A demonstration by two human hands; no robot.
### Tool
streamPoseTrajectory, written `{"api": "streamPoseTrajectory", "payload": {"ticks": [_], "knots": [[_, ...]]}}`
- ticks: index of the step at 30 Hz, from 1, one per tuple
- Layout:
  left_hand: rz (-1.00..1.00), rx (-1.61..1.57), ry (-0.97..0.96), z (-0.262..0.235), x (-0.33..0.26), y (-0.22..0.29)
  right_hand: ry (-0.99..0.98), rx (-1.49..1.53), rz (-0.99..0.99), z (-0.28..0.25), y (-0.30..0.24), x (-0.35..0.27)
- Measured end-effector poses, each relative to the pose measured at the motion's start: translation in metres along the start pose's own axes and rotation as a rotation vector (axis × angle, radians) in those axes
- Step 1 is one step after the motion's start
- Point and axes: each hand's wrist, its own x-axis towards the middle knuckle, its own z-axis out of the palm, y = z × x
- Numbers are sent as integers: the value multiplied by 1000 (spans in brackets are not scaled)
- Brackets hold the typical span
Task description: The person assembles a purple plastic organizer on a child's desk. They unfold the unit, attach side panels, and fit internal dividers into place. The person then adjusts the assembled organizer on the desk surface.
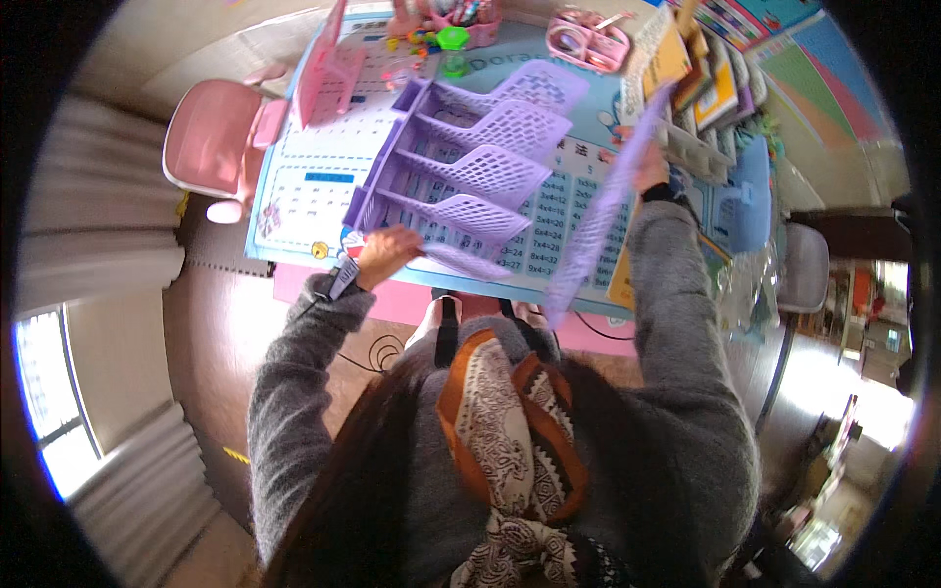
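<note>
A purple plastic desktop file rack (402,147) lies on the table, its perforated dividers standing out to the right. At its near end, my left hand (389,256) has its fingers closed round the rack's edge. To the right, my right hand (649,169) grips a separate purple perforated panel (608,211), held up on edge and tilted, apart from the rack. The panel hides part of the right hand's fingers.
Books (691,78) stand in a holder at the far right, near a pink basket (588,41). Small toys (453,51) lie at the back. A pink bookstand (323,78) is at the far left. A pink chair (211,137) and a grey chair (802,267) flank the table (294,147).
</note>
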Motion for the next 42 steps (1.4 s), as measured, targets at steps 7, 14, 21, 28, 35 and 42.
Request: {"api": "streamPoseTrajectory", "payload": {"ticks": [7, 14, 21, 28, 35, 42], "knots": [[45, -79, -53, 50, 31, 91, 138, -376, 139, 61, 84, -31], [-267, -294, -163, 64, 90, 145, -53, -907, 29, 20, 57, -257], [-363, -391, -63, 103, 147, 190, 261, -1154, 224, 16, 156, -328], [-300, -952, -226, 81, 168, 222, 556, 211, -338, -35, 202, -279], [-307, -1081, -12, -68, 159, 131, 709, -125, -465, 10, 150, -352], [179, -1075, 257, -108, 249, 142, 804, -145, -775, 119, 129, -390]]}}
